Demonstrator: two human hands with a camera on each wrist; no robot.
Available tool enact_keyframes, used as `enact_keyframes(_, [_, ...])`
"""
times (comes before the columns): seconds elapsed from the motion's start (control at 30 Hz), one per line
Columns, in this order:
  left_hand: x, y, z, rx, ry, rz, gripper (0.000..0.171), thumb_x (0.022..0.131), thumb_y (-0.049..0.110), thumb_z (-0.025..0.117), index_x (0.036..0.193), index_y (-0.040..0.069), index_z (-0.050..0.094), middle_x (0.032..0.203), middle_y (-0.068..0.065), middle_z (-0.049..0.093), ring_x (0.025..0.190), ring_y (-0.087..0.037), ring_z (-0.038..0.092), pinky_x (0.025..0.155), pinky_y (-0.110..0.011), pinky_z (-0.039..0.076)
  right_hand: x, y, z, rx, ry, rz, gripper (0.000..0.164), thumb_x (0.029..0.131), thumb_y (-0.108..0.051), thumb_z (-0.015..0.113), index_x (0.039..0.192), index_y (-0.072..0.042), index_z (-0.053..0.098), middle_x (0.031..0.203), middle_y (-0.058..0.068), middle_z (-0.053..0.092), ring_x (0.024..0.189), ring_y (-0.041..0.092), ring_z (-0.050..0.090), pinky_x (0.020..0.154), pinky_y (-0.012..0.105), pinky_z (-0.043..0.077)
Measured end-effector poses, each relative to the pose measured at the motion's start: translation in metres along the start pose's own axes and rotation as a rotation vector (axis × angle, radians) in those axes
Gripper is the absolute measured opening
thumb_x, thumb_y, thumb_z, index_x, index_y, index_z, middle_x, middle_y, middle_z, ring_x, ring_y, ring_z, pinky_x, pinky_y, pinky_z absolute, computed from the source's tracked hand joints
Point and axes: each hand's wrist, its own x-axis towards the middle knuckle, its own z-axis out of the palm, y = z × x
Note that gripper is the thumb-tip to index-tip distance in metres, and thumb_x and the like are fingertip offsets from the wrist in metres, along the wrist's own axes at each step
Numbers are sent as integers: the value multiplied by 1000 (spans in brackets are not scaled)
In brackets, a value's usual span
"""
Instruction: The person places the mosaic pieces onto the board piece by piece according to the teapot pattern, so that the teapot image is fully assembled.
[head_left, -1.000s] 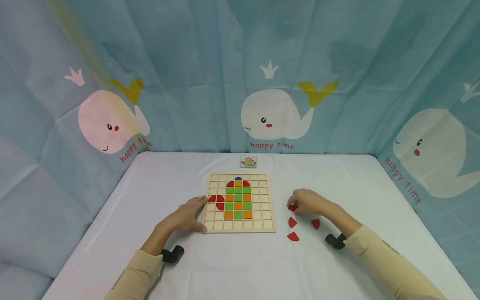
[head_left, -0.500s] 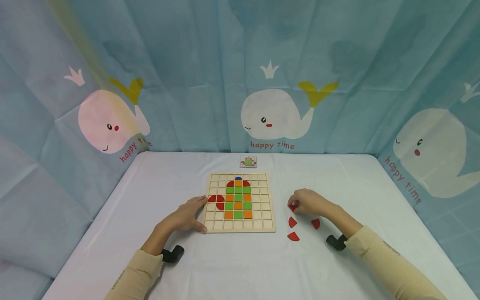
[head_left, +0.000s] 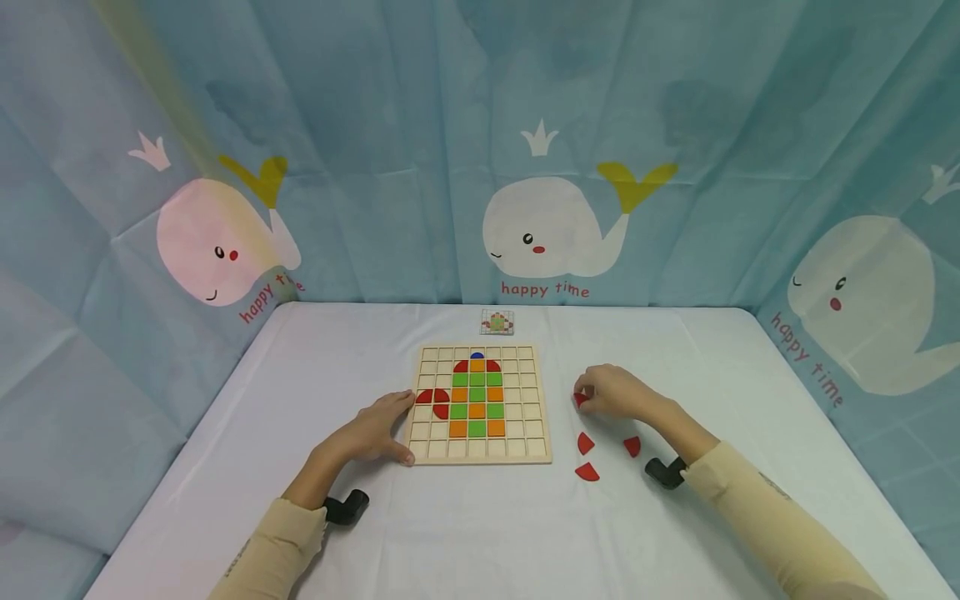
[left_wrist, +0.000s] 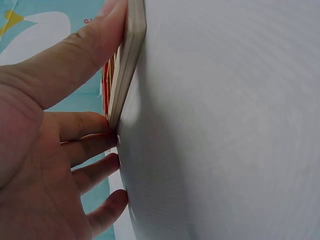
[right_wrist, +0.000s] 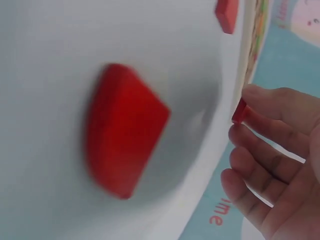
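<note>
My right hand [head_left: 611,392] pinches a red quarter-circle tile [head_left: 580,400] between thumb and fingers, right of the wooden grid board [head_left: 525,450]. In the right wrist view the held tile [right_wrist: 239,111] shows its thin edge at the fingertips. My left hand [head_left: 378,429] rests at the board's left side, thumb by the front corner and fairly straight fingers along the edge; in the left wrist view they touch the board's side [left_wrist: 127,65]. Green and orange squares [head_left: 477,394], red quarter circles [head_left: 441,397] and a blue piece [head_left: 477,356] lie in the board's cells.
Three loose red tiles lie on the white cloth: one [head_left: 585,443] below my right hand, one [head_left: 587,472] nearer the front, one [head_left: 632,447] farther right. A small picture card [head_left: 497,322] lies behind the board. A whale-print curtain [head_left: 390,208] stands behind the table.
My right hand has moved slightly back and away from the loose tiles, lifting a red quarter-circle tile with it. The left hand has stayed at the board.
</note>
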Motion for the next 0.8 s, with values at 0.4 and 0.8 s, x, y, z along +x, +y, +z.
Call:
enact_keyframes(0.4, [-1,-1,-2,5,-1,2,109,64,32,90,150,-1,32,158,-21,29,146,-43,23,116,-63,22,25,-16,-16,63,105,-54,23,84,-16,74,105,-7,74,87,1,67,79,15,57,72,29,51])
enact_keyframes(0.8, [1,-5,1,3,2,7,109,64,32,90,150,0,32,158,-20,29,146,-42,24,115,-63,23,48,-35,-12,59,107,-83,23,86,-18,74,106,-6,74,87,2,68,78,15,56,75,31,52])
